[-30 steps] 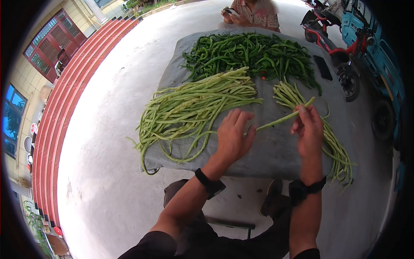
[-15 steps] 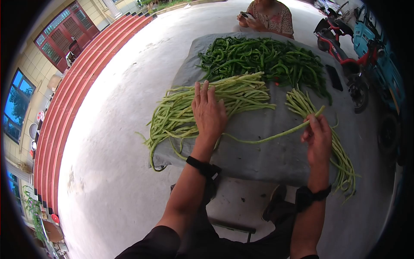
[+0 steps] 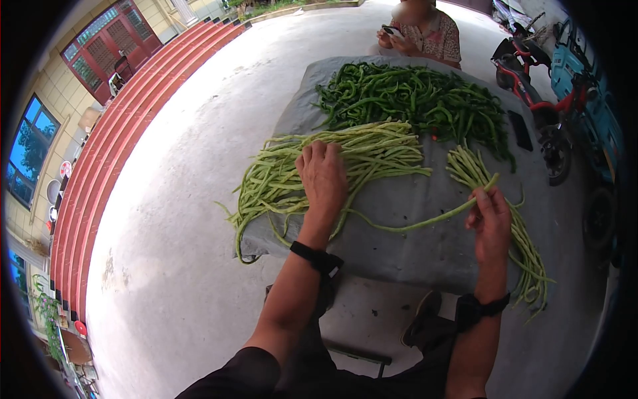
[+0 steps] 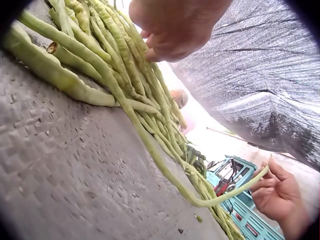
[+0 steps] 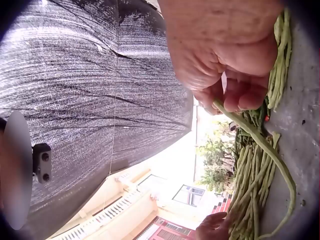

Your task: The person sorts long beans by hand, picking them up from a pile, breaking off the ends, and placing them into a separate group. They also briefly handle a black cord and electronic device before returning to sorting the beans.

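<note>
In the head view, my left hand (image 3: 323,178) lies on the large pile of long green beans (image 3: 382,143), fingers bent down onto it. The left wrist view shows its fingertips touching the beans (image 4: 125,55); whether they pinch any cannot be made out. My right hand (image 3: 490,223) pinches the end of one long bean (image 3: 425,223) between thumb and fingers. That bean curves left across the grey cloth toward the large pile. Under and beside the right hand lies a smaller bundle of beans (image 3: 526,256). In the right wrist view, the pinched bean (image 5: 265,145) hangs in a curve.
Green peppers (image 3: 412,96) are heaped at the far side of the grey-covered table (image 3: 399,256). A dark phone (image 3: 520,130) lies near the right edge. Across the table a person (image 3: 432,36) holds a phone. A red and teal vehicle (image 3: 577,73) stands at the right.
My left hand has moved left from beside the held bean onto the large pile, its fingers now more bent. My right hand still pinches the bean, which now sags in a curve.
</note>
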{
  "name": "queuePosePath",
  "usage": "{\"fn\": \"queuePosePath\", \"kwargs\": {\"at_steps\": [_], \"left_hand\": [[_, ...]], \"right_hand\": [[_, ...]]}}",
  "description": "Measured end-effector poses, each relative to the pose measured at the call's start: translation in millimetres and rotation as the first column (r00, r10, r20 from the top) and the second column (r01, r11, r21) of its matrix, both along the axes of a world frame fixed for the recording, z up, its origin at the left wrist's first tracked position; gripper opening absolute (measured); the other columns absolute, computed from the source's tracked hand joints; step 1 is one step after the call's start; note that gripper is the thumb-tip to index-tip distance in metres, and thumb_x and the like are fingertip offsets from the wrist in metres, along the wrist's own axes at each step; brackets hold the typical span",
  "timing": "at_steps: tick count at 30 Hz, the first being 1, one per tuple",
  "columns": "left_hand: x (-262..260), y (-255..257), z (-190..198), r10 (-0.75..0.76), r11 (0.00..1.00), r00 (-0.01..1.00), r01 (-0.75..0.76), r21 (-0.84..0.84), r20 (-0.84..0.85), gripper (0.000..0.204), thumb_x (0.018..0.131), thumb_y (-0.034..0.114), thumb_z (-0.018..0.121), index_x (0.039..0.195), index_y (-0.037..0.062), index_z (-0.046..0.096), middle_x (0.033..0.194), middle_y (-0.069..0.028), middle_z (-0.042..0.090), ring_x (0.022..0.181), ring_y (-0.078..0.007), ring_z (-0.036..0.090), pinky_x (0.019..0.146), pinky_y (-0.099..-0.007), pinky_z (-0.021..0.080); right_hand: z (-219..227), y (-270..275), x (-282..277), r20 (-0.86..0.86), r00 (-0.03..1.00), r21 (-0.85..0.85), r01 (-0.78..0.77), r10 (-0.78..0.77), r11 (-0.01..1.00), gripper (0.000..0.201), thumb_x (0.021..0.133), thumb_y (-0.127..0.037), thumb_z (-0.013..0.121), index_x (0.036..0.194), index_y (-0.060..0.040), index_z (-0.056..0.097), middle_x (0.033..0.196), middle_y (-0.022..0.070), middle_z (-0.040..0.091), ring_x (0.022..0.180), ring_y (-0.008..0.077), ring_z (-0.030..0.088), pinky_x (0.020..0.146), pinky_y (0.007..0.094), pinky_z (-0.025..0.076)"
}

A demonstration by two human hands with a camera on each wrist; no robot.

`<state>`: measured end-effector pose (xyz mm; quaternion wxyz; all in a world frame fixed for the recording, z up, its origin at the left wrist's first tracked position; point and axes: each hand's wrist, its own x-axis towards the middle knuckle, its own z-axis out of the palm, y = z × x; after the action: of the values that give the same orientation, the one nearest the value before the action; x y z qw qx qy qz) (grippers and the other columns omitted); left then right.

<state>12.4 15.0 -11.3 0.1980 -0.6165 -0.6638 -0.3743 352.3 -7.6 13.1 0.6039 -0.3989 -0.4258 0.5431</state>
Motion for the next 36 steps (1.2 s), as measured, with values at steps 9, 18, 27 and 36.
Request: {"fn": "queuePosePath", "kwargs": {"at_steps": [9, 18, 27, 36], "left_hand": [[5, -1, 4, -0.051, 0.998, 0.998, 0.052, 0.044, -0.031, 0.008, 0.092, 0.007, 0.063, 0.099, 0.0064, 0.064, 0.101, -0.0128, 0.061, 0.103, -0.0350, 0.057, 0.092, -0.0494, 0.041], [80, -24, 17, -0.470, 0.881, 0.836, 0.465, 0.090, 0.283, 0.016, 0.094, -0.003, 0.067, 0.106, 0.0030, 0.059, 0.102, -0.0145, 0.064, 0.094, -0.0368, 0.067, 0.080, -0.0447, 0.052], [98, -38, 7, -0.541, 0.802, 0.748, 0.596, -0.031, 0.385, 0.017, 0.095, -0.001, 0.069, 0.108, 0.0034, 0.059, 0.100, -0.0121, 0.064, 0.088, -0.0321, 0.068, 0.075, -0.0406, 0.054], [107, -45, 10, -0.541, 0.772, 0.721, 0.630, -0.085, 0.434, 0.021, 0.092, 0.000, 0.070, 0.111, 0.0060, 0.067, 0.097, -0.0106, 0.065, 0.084, -0.0275, 0.069, 0.071, -0.0384, 0.055]], "right_hand": [[2, -3, -1, 0.022, 0.999, -0.011, -0.030, 0.031, 0.999, 0.011, 0.103, -0.018, 0.070, 0.102, -0.0084, 0.066, 0.093, 0.0013, 0.068, 0.063, 0.0066, 0.056, 0.055, 0.0249, 0.047], [-2, -2, -5, -0.015, 0.995, -0.023, -0.101, 0.101, 0.995, 0.012, 0.107, -0.018, 0.065, 0.109, -0.0059, 0.065, 0.098, 0.0073, 0.071, 0.065, 0.0088, 0.061, 0.057, 0.0274, 0.053], [3, -3, -4, -0.155, 0.979, 0.066, -0.124, 0.133, 0.990, 0.025, 0.103, -0.007, 0.064, 0.127, -0.0014, 0.061, 0.093, 0.0049, 0.064, 0.068, 0.0096, 0.059, 0.061, 0.0305, 0.053], [4, -5, -3, -0.194, 0.970, 0.091, -0.131, 0.147, 0.987, 0.021, 0.104, -0.014, 0.070, 0.121, -0.0022, 0.068, 0.091, 0.0032, 0.064, 0.067, 0.0075, 0.058, 0.060, 0.0298, 0.052]]}}
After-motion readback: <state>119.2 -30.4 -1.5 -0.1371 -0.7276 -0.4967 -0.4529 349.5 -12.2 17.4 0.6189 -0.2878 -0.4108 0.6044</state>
